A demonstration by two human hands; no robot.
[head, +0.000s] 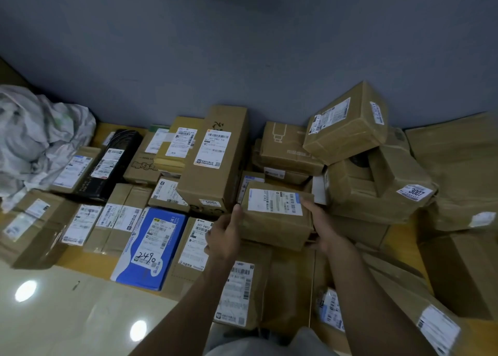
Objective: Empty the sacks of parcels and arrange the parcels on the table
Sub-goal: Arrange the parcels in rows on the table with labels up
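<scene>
I hold a small brown cardboard parcel (275, 222) with a white label on top, just above the parcels in the middle of the low wooden table (398, 237). My left hand (225, 235) grips its left end, thumb up along the side. My right hand (322, 225) grips its right end, fingers over the top corner. A crumpled grey-white sack (37, 137) lies at the far left against the wall.
Many labelled parcels cover the table: a blue box marked 2490 (151, 248), a black box (113, 161), a tall brown carton (215, 159), and a leaning stack at the right with a box labelled 3007 (377, 183). Glossy floor (54, 315) lies at the lower left.
</scene>
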